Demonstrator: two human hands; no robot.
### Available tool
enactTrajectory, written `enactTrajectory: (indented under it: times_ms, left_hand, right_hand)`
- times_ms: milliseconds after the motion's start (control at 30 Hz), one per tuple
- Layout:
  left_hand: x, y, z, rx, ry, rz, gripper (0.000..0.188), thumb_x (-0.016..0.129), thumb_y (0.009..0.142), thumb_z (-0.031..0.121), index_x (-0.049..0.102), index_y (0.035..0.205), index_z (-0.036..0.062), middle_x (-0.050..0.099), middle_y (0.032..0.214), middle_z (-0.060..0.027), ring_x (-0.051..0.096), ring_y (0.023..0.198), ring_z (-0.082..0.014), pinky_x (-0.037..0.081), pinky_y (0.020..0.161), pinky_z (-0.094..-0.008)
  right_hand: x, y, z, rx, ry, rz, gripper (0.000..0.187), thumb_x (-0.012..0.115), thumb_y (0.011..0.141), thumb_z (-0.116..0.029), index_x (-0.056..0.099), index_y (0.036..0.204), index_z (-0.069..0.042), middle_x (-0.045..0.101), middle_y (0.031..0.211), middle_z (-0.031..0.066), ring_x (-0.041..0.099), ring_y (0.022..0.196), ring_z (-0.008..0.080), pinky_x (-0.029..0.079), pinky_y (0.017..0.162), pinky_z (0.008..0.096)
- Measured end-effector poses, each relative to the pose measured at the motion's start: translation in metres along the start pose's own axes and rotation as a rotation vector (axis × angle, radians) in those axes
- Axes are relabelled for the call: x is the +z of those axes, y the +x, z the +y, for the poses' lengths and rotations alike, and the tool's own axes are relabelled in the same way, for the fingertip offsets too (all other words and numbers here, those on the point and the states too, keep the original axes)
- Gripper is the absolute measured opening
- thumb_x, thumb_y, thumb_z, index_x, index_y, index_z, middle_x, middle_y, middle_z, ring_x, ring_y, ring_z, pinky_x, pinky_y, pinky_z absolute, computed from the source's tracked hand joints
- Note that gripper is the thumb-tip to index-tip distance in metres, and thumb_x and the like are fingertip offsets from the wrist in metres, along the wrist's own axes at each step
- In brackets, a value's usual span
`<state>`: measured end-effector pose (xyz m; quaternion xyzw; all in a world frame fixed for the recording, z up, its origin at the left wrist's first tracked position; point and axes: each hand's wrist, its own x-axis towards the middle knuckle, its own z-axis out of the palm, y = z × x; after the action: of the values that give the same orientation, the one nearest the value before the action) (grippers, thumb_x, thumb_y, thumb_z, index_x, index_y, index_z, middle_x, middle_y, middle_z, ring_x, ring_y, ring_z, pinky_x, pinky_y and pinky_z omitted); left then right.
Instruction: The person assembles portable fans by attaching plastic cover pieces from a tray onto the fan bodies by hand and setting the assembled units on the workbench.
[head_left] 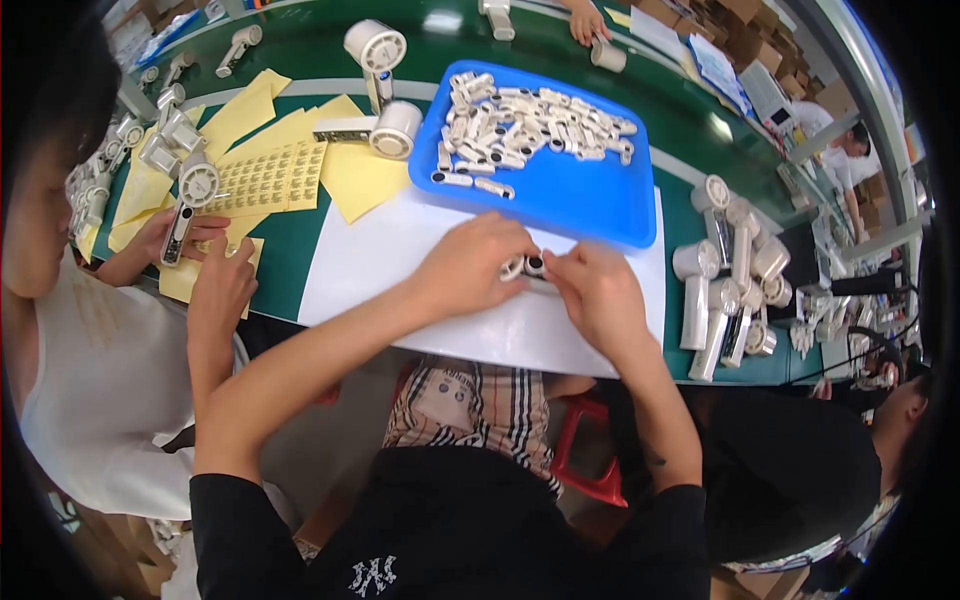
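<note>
Over the white sheet [400,250], my left hand [470,265] is closed round a small white handheld fan [512,268], mostly covered by my fingers. My right hand [600,295] pinches at the same fan from the right, its fingertips slightly blurred. Between the two hands shows a dark oval patch [535,266] with white around it; I cannot tell whether it belongs to the fan or to a separate cover piece. Just beyond my hands stands a blue tray [590,205] with many small white cover pieces [540,125], several with black ovals, heaped toward its far side.
White handheld fans [715,290] are piled at the right. More fans [395,130] stand and lie beside yellow sticker sheets [265,180] at the left. A co-worker's hands [205,255] hold a fan there. Another person's hand [587,20] touches a fan at the far side.
</note>
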<state>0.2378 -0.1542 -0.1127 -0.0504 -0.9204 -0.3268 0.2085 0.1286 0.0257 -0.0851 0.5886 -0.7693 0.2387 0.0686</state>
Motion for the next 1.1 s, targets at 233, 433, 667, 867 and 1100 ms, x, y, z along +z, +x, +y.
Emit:
enactTrajectory:
  times_ms: [233, 433, 667, 867, 1100]
  left_hand:
    - [0.016, -0.014, 0.011, 0.159, 0.190, 0.216, 0.029, 0.078, 0.071, 0.017, 0.064, 0.096, 0.0096, 0.064, 0.098, -0.0047, 0.058, 0.099, -0.0279, 0.047, 0.085, -0.0417]
    - [0.010, -0.017, 0.042, -0.181, 0.261, -0.184, 0.032, 0.081, 0.067, 0.022, 0.055, 0.084, 0.0111, 0.063, 0.090, -0.0023, 0.059, 0.095, -0.0261, 0.044, 0.079, -0.0416]
    - [0.029, -0.027, 0.032, -0.155, 0.260, -0.022, 0.036, 0.079, 0.066, 0.017, 0.055, 0.093, 0.0144, 0.064, 0.085, 0.0011, 0.062, 0.087, -0.0257, 0.044, 0.073, -0.0422]
    - [0.028, -0.017, 0.032, -0.204, 0.256, -0.044, 0.039, 0.079, 0.068, 0.019, 0.059, 0.100, 0.0133, 0.069, 0.088, -0.0047, 0.064, 0.091, -0.0292, 0.047, 0.074, -0.0436]
    - [0.022, -0.009, 0.029, -0.250, 0.187, 0.012, 0.047, 0.085, 0.066, 0.031, 0.061, 0.104, 0.0132, 0.072, 0.092, -0.0093, 0.066, 0.091, -0.0326, 0.051, 0.078, -0.0428]
  right_hand:
    - [0.002, -0.002, 0.027, 0.013, 0.344, -0.098, 0.043, 0.076, 0.080, -0.012, 0.063, 0.120, -0.003, 0.062, 0.104, 0.0157, 0.060, 0.096, 0.0312, 0.049, 0.085, 0.0370]
    - [0.012, -0.023, 0.010, -0.072, 0.337, -0.246, 0.050, 0.074, 0.081, -0.021, 0.056, 0.123, -0.001, 0.060, 0.117, 0.0168, 0.057, 0.104, 0.0353, 0.046, 0.092, 0.0396]
    - [0.034, -0.041, 0.011, -0.079, 0.249, -0.106, 0.051, 0.075, 0.077, -0.015, 0.057, 0.123, -0.002, 0.062, 0.116, 0.0143, 0.056, 0.100, 0.0358, 0.045, 0.089, 0.0419]
    - [0.034, -0.038, 0.015, 0.114, 0.461, -0.064, 0.050, 0.078, 0.074, -0.014, 0.065, 0.120, -0.003, 0.067, 0.111, 0.0149, 0.061, 0.099, 0.0309, 0.049, 0.089, 0.0382]
    - [0.024, -0.026, 0.025, 0.074, 0.414, -0.107, 0.057, 0.080, 0.073, -0.014, 0.063, 0.126, -0.004, 0.064, 0.117, 0.0181, 0.058, 0.112, 0.0277, 0.045, 0.098, 0.0357]
